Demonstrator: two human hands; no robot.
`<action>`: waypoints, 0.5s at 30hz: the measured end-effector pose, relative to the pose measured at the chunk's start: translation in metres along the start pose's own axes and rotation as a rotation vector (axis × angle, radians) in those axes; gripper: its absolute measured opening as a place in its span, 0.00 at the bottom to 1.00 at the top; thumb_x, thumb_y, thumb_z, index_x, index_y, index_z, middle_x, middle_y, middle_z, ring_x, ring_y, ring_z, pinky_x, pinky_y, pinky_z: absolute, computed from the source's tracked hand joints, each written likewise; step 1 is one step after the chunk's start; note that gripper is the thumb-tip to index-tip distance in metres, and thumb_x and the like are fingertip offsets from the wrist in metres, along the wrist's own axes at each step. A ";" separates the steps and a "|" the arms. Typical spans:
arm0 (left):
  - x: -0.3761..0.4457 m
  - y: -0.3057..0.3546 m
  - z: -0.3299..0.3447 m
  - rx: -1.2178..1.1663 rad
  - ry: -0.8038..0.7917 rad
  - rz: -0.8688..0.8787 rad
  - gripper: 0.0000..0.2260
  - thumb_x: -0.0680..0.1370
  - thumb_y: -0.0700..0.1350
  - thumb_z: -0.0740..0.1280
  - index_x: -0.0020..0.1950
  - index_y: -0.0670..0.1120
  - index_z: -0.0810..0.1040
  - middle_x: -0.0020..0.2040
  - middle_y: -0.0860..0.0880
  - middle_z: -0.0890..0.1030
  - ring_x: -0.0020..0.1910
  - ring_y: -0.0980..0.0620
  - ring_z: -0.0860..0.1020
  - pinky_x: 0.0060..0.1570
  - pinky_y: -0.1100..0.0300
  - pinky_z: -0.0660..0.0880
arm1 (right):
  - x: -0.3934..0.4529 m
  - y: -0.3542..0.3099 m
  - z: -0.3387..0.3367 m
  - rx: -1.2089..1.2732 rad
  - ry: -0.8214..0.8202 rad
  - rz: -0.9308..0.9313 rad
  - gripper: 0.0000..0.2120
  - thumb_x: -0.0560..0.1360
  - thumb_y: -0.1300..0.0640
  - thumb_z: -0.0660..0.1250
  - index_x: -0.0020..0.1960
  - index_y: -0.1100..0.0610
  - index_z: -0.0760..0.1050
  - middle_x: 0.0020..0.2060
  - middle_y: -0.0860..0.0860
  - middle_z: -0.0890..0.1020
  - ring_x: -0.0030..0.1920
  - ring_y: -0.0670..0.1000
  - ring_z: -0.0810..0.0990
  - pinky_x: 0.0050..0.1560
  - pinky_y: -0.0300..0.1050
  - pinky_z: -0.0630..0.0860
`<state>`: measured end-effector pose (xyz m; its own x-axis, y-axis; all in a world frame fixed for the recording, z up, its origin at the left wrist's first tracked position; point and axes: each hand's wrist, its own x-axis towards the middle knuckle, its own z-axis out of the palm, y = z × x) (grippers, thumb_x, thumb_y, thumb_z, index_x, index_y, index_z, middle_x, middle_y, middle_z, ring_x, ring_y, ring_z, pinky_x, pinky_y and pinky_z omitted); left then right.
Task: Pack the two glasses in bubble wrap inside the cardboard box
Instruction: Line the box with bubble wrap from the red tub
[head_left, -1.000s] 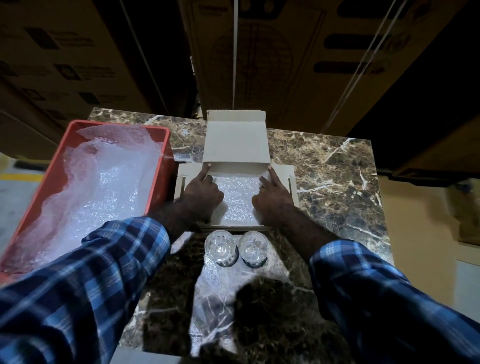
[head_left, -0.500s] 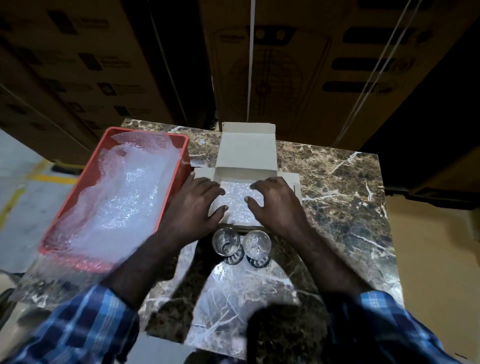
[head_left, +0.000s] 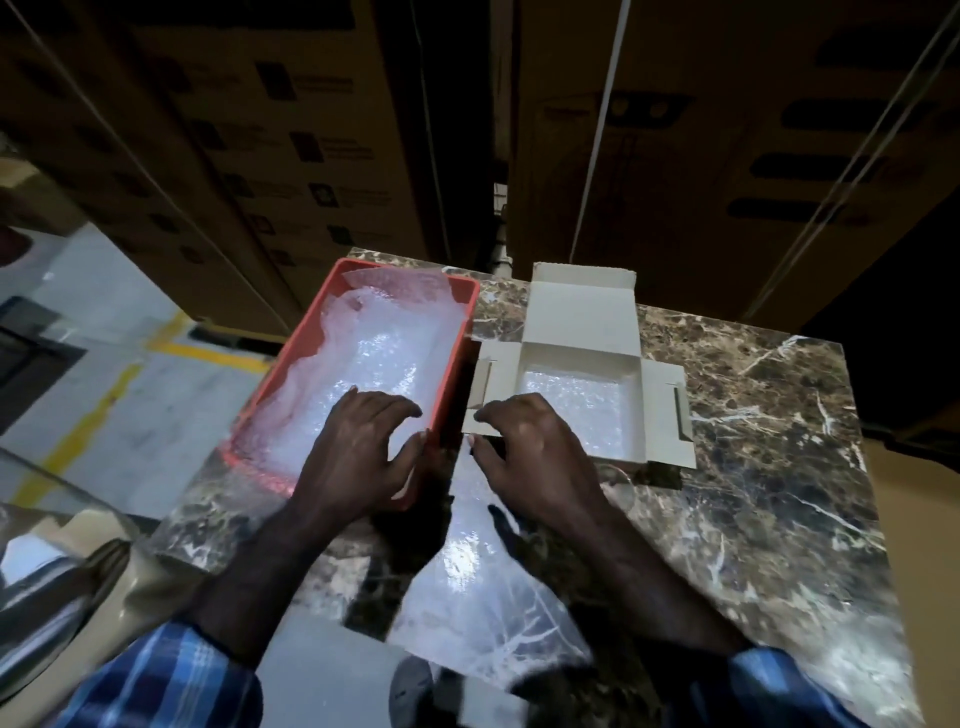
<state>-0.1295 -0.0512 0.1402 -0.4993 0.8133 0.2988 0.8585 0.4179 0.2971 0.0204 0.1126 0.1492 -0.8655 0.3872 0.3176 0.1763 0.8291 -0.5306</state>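
Note:
The small white cardboard box (head_left: 640, 366) lies open on the marble table, its lid folded back, and a bubble wrap sheet (head_left: 576, 410) lines its floor. My left hand (head_left: 358, 457) is spread over the bubble wrap pile (head_left: 374, 358) in the red tray (head_left: 453, 364), fingers loosely bent and gripping nothing. My right hand (head_left: 535, 457) hovers at the box's near left corner, fingers loosely curled and empty. It hides the two glasses. Only a faint glass rim (head_left: 619, 475) shows just in front of the box.
Another clear bubble wrap sheet (head_left: 467, 587) lies on the marble table (head_left: 779, 467) in front of me, reaching over the near edge. Large stacked cartons stand behind the table. The floor drops away at the left.
Both hands have left the box's lining and moved left. My left hand went from the box to the red tray, and my right hand now covers the glasses. My head turned left.

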 end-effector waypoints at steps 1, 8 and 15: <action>-0.003 -0.013 -0.006 -0.004 -0.009 -0.012 0.15 0.77 0.52 0.64 0.52 0.44 0.83 0.50 0.48 0.84 0.50 0.45 0.81 0.60 0.52 0.71 | 0.005 -0.010 0.006 -0.004 -0.005 -0.011 0.10 0.74 0.56 0.71 0.52 0.59 0.83 0.47 0.52 0.85 0.53 0.55 0.78 0.50 0.48 0.78; -0.030 -0.094 -0.040 -0.041 -0.184 -0.032 0.19 0.76 0.57 0.62 0.55 0.45 0.84 0.52 0.50 0.85 0.54 0.48 0.81 0.57 0.56 0.75 | 0.024 -0.075 0.061 -0.031 -0.124 -0.084 0.14 0.71 0.55 0.72 0.54 0.60 0.83 0.49 0.53 0.86 0.53 0.58 0.81 0.55 0.51 0.78; -0.042 -0.139 -0.044 -0.074 -0.257 0.006 0.19 0.77 0.57 0.63 0.59 0.48 0.83 0.55 0.52 0.84 0.58 0.51 0.79 0.56 0.64 0.68 | 0.032 -0.100 0.099 -0.157 -0.319 0.057 0.12 0.77 0.56 0.69 0.58 0.57 0.81 0.54 0.55 0.84 0.57 0.56 0.79 0.56 0.53 0.77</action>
<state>-0.2329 -0.1606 0.1263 -0.4405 0.8955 0.0637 0.8456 0.3901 0.3644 -0.0711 0.0019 0.1342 -0.9508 0.3093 0.0165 0.2764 0.8714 -0.4052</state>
